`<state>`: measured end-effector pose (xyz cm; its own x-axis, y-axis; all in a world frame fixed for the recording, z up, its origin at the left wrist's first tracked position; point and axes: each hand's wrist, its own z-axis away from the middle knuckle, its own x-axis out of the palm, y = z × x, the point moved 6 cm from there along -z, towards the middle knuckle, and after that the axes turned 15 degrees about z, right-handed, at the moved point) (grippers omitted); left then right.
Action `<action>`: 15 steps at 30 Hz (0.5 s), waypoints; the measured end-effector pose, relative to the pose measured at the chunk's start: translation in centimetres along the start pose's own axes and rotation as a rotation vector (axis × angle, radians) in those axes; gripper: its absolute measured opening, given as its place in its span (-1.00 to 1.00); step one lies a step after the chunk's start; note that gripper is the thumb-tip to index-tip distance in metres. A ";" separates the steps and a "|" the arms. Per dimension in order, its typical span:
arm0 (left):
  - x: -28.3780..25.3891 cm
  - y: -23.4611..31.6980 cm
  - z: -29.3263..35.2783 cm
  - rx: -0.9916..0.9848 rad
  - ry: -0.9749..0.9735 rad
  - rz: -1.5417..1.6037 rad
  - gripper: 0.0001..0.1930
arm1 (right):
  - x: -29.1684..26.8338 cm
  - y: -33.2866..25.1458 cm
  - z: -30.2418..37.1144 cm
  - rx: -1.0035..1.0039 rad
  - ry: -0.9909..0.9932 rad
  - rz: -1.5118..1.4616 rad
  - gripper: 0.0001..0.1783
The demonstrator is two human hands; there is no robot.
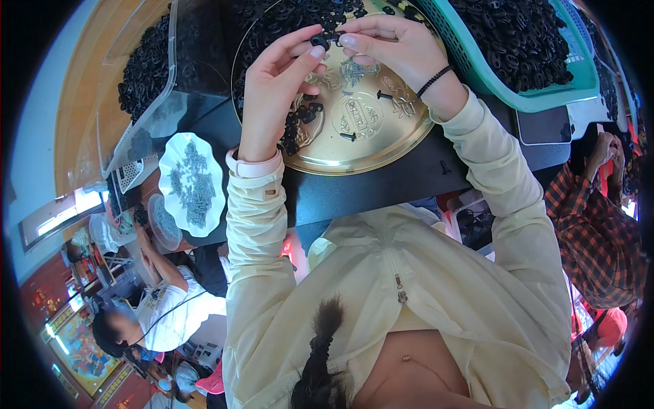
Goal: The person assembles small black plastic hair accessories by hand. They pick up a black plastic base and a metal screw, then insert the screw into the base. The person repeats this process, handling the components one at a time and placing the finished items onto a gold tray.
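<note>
My left hand (276, 78) is closed in a pinch on a small black plastic piece with a round hole (319, 42). Close beside it, my right hand (402, 58) pinches a tiny black part whose kind is mostly hidden by the fingertips. Both hands are raised over the far half of a round gold tray (327, 165) with embossed patterns. Loose black pieces (297, 126) lie on the tray by my left wrist, and more are heaped at its far side. Two black pins with heads, one a short peg (385, 95) and one lower peg (348, 136), rest on bare gold.
A white scalloped dish (219, 198) of small metal screws (193, 184) stands left. A teal basket (538, 102) heaped with black pieces is at far right, above a phone-like slab (543, 128). A clear bin (146, 102) holds more pieces. Other people sit at both sides.
</note>
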<state>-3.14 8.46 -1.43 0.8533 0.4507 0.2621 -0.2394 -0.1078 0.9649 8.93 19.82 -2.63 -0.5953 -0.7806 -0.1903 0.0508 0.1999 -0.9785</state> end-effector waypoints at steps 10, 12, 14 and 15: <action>0.3 -0.1 0.2 -0.028 0.035 0.189 -0.64 | 0.1 -0.5 0.1 0.011 0.022 -0.048 -0.70; 0.6 -0.3 0.2 -0.045 0.025 0.208 -0.63 | 0.2 -0.4 0.0 -0.010 0.019 -0.074 -0.70; 1.1 -0.5 0.3 -0.049 0.013 0.205 -0.65 | 0.1 -0.4 0.0 -0.025 0.028 -0.076 -0.71; 1.2 -0.5 0.4 -0.051 0.008 0.204 -0.65 | 0.0 -0.5 0.0 -0.030 0.036 -0.065 -0.71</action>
<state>-1.81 8.71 -1.58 0.7813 0.4311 0.4513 -0.4300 -0.1522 0.8899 8.92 19.75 -2.13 -0.6252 -0.7707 -0.1230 -0.0129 0.1678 -0.9857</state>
